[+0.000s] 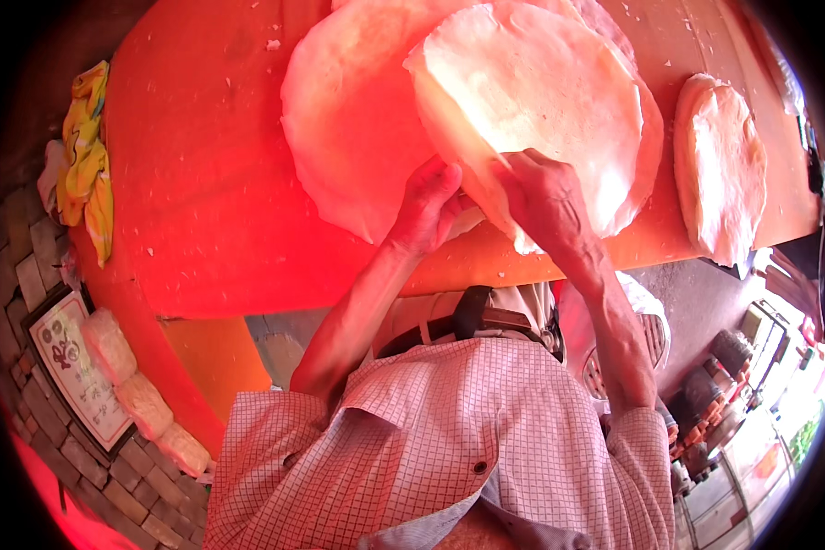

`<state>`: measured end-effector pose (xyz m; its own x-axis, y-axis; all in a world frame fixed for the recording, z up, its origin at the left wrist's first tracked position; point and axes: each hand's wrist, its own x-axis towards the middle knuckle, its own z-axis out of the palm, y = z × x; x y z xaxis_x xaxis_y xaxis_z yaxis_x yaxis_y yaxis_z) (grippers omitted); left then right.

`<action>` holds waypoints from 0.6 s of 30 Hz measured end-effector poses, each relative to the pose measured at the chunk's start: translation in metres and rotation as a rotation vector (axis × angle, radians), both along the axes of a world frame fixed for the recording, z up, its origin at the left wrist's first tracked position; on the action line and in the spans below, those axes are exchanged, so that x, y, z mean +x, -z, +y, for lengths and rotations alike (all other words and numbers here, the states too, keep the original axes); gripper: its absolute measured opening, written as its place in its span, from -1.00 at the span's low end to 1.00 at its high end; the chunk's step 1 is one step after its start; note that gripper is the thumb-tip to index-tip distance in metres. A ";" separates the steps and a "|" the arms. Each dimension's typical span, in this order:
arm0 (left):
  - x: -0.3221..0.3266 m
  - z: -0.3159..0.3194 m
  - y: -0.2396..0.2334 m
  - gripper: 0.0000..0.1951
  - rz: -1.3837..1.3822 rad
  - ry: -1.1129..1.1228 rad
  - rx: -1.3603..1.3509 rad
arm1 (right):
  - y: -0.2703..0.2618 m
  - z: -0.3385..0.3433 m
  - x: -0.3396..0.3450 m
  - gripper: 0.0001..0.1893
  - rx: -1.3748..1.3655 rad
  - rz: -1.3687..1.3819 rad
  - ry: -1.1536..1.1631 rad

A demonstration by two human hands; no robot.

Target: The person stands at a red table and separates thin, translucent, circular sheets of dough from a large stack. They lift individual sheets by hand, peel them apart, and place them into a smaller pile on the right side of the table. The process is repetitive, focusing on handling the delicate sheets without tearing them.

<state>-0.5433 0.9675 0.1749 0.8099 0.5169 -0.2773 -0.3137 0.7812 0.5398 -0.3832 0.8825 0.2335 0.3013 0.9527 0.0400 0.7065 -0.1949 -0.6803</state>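
Large, thin, pale round sheets, possibly flatbread or dough, overlap on the table near its front edge. The upper round sheet lies on the right over the lower round sheet, with its left edge raised in a fold. My right hand grips this raised edge from above, its fingertips partly hidden. At the fold's left side is my left hand, thumb up and fingers bent; some fingertips are hidden, so I cannot tell whether it holds the sheet.
Another pale, folded piece lies at the table's right. Pale crumbs dot the orange-red tabletop. A yellow patterned cloth hangs at the left edge. Lower left are several wrapped pale blocks beside a framed sign bearing writing.
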 end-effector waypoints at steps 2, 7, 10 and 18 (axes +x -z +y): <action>0.002 0.005 -0.004 -0.51 -0.008 0.006 0.026 | -0.006 -0.001 -0.006 -0.66 0.102 0.053 -0.021; 0.010 0.003 -0.002 -0.77 0.226 -0.084 0.083 | 0.005 -0.006 -0.012 -0.60 0.057 -0.011 0.078; 0.016 -0.001 -0.001 -0.83 0.333 -0.120 -0.017 | 0.008 0.004 -0.024 -0.75 -0.011 -0.131 0.149; 0.007 -0.007 0.000 -0.66 0.223 -0.128 -0.207 | -0.025 0.003 0.024 -0.85 -0.168 -0.473 0.119</action>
<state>-0.5361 0.9609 0.1752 0.6493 0.5250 -0.5503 -0.3086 0.8432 0.4403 -0.3593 0.8851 0.2585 0.3941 0.9178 0.0473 0.8956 -0.3720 -0.2438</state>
